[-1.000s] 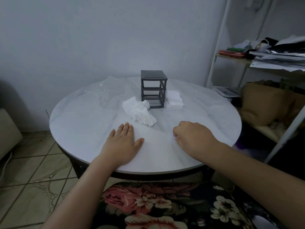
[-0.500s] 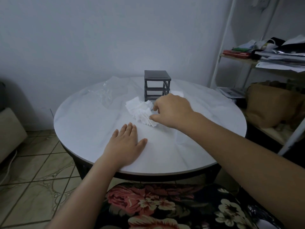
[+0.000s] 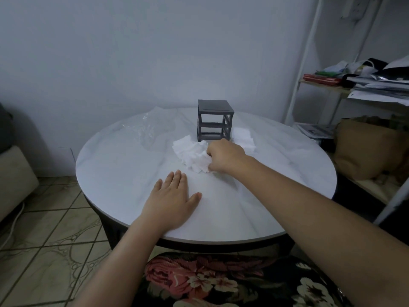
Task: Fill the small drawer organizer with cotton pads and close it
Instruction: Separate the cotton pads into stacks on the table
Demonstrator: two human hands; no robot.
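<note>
Left hand: lies palm down on the round white table near its front edge, fingers straight and close together, holds nothing.

Right hand: reaches to the middle of the table, curls fingers and thumb into the right side of the loose heap of cotton pads, pinches some of them.

Small drawer organizer: stands upright toward the far edge, dark grey, just behind the heap; cannot tell whether touching it.

Second stack of pads: sits just right of the organizer.

Clear plastic bag: lies crumpled toward the far left edge.
</note>
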